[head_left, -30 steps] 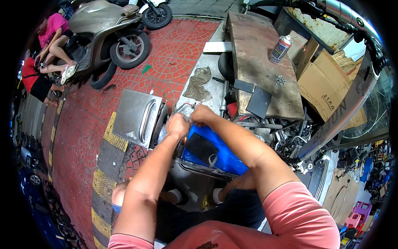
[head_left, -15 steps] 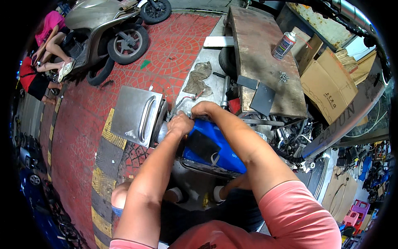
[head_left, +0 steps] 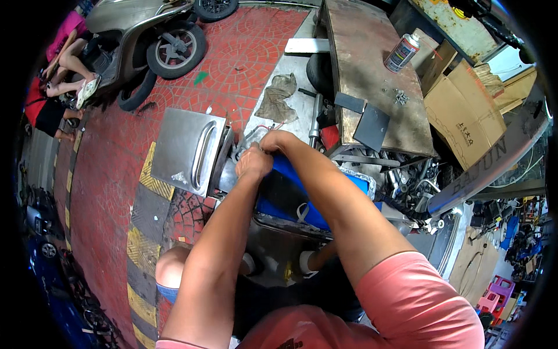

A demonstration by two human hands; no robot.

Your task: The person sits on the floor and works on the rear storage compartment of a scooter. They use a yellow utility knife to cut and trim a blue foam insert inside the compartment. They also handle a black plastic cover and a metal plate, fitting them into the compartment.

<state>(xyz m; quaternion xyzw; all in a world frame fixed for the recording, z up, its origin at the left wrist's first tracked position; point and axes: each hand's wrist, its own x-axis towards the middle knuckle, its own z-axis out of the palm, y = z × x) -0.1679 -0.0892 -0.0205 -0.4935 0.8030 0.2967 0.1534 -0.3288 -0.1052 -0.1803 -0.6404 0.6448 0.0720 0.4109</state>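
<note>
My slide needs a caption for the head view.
Left hand and right hand close together between a metal box and a wooden table.

My left hand [head_left: 254, 161] and right hand [head_left: 275, 140], mid-frame, hide their fingertips, so I can't tell what they hold. My right forearm [head_left: 325, 183] covers part of the blue sheet [head_left: 317, 217]. At upper left the frame's edge cuts off the scooter [head_left: 125, 26], and the bits [head_left: 401, 97] at upper right are too small for me to name.
</note>
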